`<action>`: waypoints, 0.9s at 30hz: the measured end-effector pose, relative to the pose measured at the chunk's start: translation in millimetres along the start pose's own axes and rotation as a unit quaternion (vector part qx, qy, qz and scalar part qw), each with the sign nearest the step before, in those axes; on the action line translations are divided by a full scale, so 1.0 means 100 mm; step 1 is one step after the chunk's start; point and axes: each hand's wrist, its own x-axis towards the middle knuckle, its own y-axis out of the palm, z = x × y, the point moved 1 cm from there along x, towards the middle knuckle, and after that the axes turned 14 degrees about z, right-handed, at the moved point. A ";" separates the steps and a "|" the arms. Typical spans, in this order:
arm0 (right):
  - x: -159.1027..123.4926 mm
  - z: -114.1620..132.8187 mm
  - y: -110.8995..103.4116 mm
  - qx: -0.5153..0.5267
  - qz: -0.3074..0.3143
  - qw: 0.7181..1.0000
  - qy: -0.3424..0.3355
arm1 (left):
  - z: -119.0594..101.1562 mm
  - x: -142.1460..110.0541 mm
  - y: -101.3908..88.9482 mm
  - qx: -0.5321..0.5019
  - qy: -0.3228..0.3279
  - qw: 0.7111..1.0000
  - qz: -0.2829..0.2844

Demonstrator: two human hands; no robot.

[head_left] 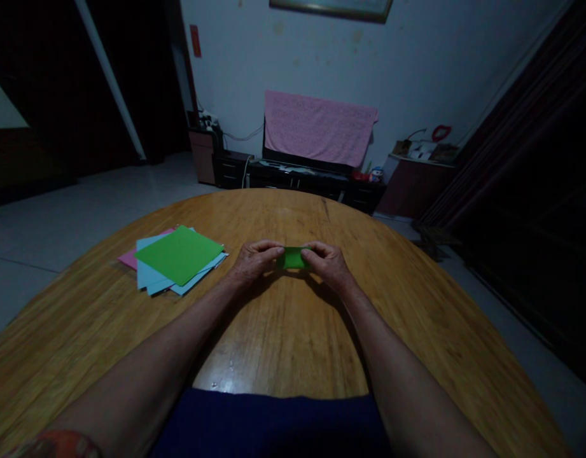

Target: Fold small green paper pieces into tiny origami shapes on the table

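Between my two hands is a small green piece of paper, apparently folded, held just over the table. My left hand pinches its left end between thumb and fingers. The right end is gripped by my right hand in the same way, thumb on the near face. Parts of both ends are hidden under the fingers. Off to the left lies a loose stack of coloured sheets, with a green sheet on top, light blue sheets beneath it and a pink sheet at the bottom left.
The round wooden table fills the foreground. Past its far edge stands a low black cabinet with a pink cloth draped over a screen. A small stool is to the right, near dark curtains.
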 end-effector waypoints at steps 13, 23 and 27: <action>-0.04 -0.05 0.13 -0.019 0.047 0.998 0.023 | 0.04 0.05 -0.02 0.180 0.007 0.983 0.037; -0.01 0.05 0.09 -0.016 0.026 0.999 -0.014 | -0.02 0.02 -0.07 0.032 0.014 0.999 0.024; -0.03 0.03 0.07 -0.030 0.033 0.999 -0.010 | 0.00 0.07 -0.16 0.056 0.011 0.998 0.005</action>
